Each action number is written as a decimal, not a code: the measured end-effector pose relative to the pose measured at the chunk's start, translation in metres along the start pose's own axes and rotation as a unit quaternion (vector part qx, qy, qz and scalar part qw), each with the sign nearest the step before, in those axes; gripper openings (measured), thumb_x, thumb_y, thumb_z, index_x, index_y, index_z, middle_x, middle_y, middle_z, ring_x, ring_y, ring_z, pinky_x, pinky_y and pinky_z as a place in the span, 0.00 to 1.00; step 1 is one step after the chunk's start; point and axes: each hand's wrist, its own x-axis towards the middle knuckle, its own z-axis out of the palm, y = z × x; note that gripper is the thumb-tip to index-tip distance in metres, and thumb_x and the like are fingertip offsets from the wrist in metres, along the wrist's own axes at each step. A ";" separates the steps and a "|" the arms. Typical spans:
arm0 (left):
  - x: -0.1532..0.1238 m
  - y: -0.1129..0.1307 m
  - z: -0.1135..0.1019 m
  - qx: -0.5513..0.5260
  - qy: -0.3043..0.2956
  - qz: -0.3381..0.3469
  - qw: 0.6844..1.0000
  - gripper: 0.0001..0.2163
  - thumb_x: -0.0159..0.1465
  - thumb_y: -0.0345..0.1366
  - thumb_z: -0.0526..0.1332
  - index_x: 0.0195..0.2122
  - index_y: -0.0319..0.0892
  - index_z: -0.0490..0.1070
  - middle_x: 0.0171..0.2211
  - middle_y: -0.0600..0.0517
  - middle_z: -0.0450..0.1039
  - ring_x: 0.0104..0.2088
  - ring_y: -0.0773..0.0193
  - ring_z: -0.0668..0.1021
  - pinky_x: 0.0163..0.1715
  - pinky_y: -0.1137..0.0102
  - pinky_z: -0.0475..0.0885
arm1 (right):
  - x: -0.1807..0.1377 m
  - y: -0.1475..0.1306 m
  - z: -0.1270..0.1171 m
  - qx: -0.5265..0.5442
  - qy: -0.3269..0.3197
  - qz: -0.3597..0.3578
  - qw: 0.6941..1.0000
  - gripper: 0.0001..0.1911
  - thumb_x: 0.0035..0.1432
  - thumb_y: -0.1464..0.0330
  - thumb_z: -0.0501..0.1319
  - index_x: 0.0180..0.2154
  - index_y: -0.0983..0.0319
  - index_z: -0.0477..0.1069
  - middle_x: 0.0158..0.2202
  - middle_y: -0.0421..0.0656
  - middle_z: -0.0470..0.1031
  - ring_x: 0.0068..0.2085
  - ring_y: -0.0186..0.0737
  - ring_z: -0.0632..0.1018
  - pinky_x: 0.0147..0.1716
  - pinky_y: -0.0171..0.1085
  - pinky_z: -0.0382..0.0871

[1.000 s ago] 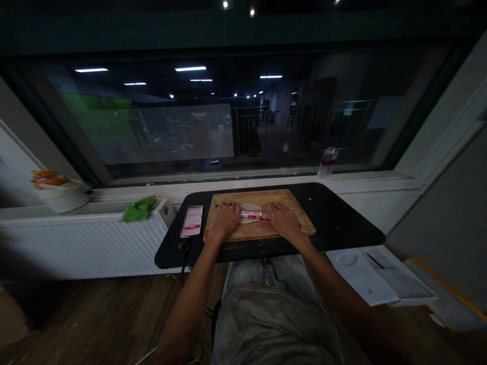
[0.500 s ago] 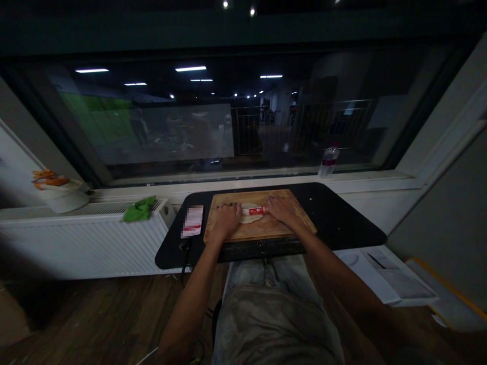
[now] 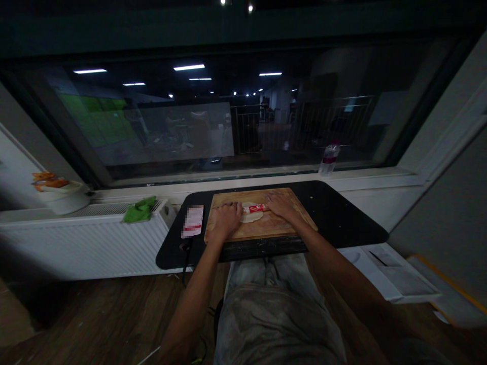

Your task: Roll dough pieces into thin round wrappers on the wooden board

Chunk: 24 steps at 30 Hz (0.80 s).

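A wooden cutting board (image 3: 266, 230) lies on a small black table (image 3: 342, 223). On the board sits a pale flat round of dough (image 3: 251, 217). A red and white roller (image 3: 255, 208) lies across the dough's far edge. My left hand (image 3: 225, 219) rests flat on the roller's left end, fingers stretched out over it. My right hand (image 3: 280, 204) presses flat on the roller's right end. Both palms hide the roller's ends.
A small red and white packet (image 3: 193, 221) lies on the table left of the board. A green cloth (image 3: 139, 210) and a white bowl (image 3: 63, 197) sit on the radiator shelf at left. A water bottle (image 3: 328, 158) stands on the windowsill. Papers (image 3: 391, 284) lie at lower right.
Both hands have pushed the roller away from me, from the dough's middle to its far edge. The right hand has moved further forward than the left.
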 end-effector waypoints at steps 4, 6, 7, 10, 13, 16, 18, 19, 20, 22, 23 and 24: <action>-0.001 0.001 -0.001 -0.010 0.001 -0.004 1.000 0.23 0.81 0.42 0.44 0.61 0.43 0.77 0.55 0.37 0.83 0.55 0.45 0.83 0.55 0.54 0.74 | -0.014 -0.001 0.001 -0.007 0.014 -0.002 1.000 0.22 0.77 0.71 0.51 0.60 0.66 0.80 0.61 0.56 0.82 0.64 0.52 0.80 0.66 0.45 0.70; -0.001 0.001 -0.001 -0.013 0.003 -0.014 1.000 0.24 0.81 0.43 0.43 0.59 0.43 0.78 0.53 0.38 0.83 0.53 0.45 0.84 0.55 0.54 0.74 | -0.021 -0.003 -0.001 -0.013 0.013 -0.007 1.000 0.23 0.77 0.72 0.50 0.60 0.68 0.80 0.60 0.57 0.82 0.63 0.53 0.81 0.64 0.45 0.71; -0.001 0.002 -0.001 -0.013 0.003 -0.017 1.000 0.25 0.81 0.44 0.43 0.58 0.43 0.79 0.53 0.38 0.84 0.52 0.45 0.84 0.54 0.54 0.74 | -0.025 -0.004 -0.002 -0.016 0.015 -0.008 1.000 0.23 0.77 0.72 0.49 0.60 0.68 0.80 0.60 0.57 0.82 0.62 0.53 0.81 0.64 0.45 0.71; 0.000 0.003 0.000 -0.009 0.004 -0.023 1.000 0.25 0.81 0.45 0.44 0.57 0.42 0.80 0.53 0.38 0.84 0.51 0.47 0.84 0.54 0.55 0.75 | -0.033 -0.007 -0.007 -0.019 0.025 -0.011 0.999 0.23 0.77 0.72 0.48 0.57 0.68 0.81 0.60 0.58 0.82 0.61 0.53 0.81 0.63 0.44 0.71; 0.000 0.002 0.000 -0.005 0.011 -0.013 1.000 0.24 0.81 0.44 0.45 0.57 0.43 0.81 0.53 0.38 0.84 0.51 0.46 0.85 0.53 0.54 0.74 | -0.042 -0.011 -0.011 -0.001 0.037 0.004 0.999 0.24 0.78 0.71 0.47 0.54 0.68 0.82 0.59 0.57 0.82 0.61 0.52 0.82 0.62 0.43 0.71; -0.001 0.002 0.002 -0.007 0.020 0.001 1.000 0.24 0.81 0.43 0.45 0.56 0.43 0.82 0.53 0.38 0.84 0.51 0.45 0.85 0.55 0.52 0.73 | -0.055 -0.017 -0.012 0.019 0.051 0.032 0.998 0.24 0.79 0.70 0.46 0.54 0.67 0.81 0.57 0.56 0.84 0.59 0.51 0.82 0.60 0.42 0.72; -0.001 0.001 0.003 -0.011 0.028 0.002 1.000 0.24 0.81 0.43 0.45 0.54 0.43 0.82 0.52 0.38 0.84 0.51 0.45 0.84 0.57 0.51 0.71 | -0.067 -0.022 -0.011 0.031 0.063 0.041 0.997 0.24 0.80 0.68 0.46 0.55 0.67 0.80 0.56 0.56 0.84 0.59 0.50 0.82 0.60 0.41 0.72; -0.001 0.001 0.004 -0.014 0.033 -0.002 0.999 0.25 0.81 0.43 0.45 0.53 0.42 0.83 0.52 0.39 0.85 0.52 0.46 0.84 0.58 0.51 0.70 | -0.073 -0.024 -0.010 0.039 0.071 0.042 0.996 0.24 0.80 0.68 0.46 0.57 0.68 0.79 0.57 0.56 0.83 0.59 0.49 0.82 0.60 0.41 0.72; -0.001 0.002 0.005 -0.017 0.040 -0.008 0.999 0.25 0.81 0.44 0.45 0.52 0.42 0.83 0.51 0.39 0.85 0.52 0.47 0.84 0.59 0.51 0.69 | -0.078 -0.026 -0.009 0.045 0.078 0.046 0.995 0.25 0.81 0.67 0.46 0.59 0.68 0.78 0.58 0.56 0.83 0.59 0.49 0.82 0.60 0.41 0.72; -0.001 0.003 0.007 -0.024 0.049 -0.023 0.998 0.26 0.81 0.44 0.45 0.49 0.42 0.84 0.50 0.39 0.85 0.53 0.48 0.84 0.61 0.52 0.67 | -0.087 -0.029 -0.007 0.049 0.091 0.048 0.993 0.25 0.81 0.66 0.46 0.64 0.69 0.75 0.62 0.57 0.80 0.62 0.50 0.81 0.61 0.42 0.72; -0.001 0.003 0.008 -0.026 0.050 -0.030 0.998 0.26 0.81 0.45 0.45 0.48 0.42 0.84 0.49 0.39 0.86 0.53 0.48 0.83 0.61 0.53 0.67 | -0.090 -0.030 -0.006 0.049 0.094 0.049 0.993 0.25 0.81 0.65 0.46 0.64 0.69 0.75 0.64 0.57 0.80 0.63 0.50 0.80 0.62 0.42 0.72; -0.001 0.004 0.008 -0.028 0.050 -0.033 0.998 0.26 0.81 0.44 0.45 0.48 0.42 0.84 0.50 0.40 0.86 0.54 0.48 0.83 0.61 0.53 0.66 | -0.091 -0.030 -0.006 0.048 0.093 0.049 0.993 0.25 0.81 0.65 0.46 0.64 0.69 0.75 0.64 0.57 0.79 0.64 0.51 0.80 0.62 0.43 0.71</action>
